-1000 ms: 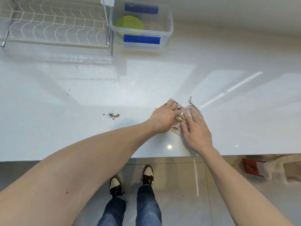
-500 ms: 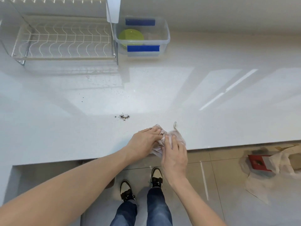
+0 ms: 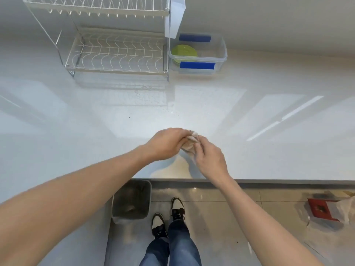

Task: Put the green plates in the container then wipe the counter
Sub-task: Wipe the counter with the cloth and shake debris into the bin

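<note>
Head view: left hand [image 3: 165, 144] and right hand [image 3: 209, 158] fingers pinch a crumpled beige cloth [image 3: 190, 144] above the white counter [image 3: 269, 131].

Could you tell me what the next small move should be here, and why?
Probably carry the bunched cloth, held between left hand and right hand, down to the bin below the counter edge and shake it out. The green plates already sit in the container, and only tiny specks remain on the counter.

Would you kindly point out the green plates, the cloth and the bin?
green plates [image 3: 184, 52], head view, top plate's face
cloth [image 3: 189, 145], head view, bunched middle between both hands
bin [image 3: 132, 200], head view, inside wall
</note>
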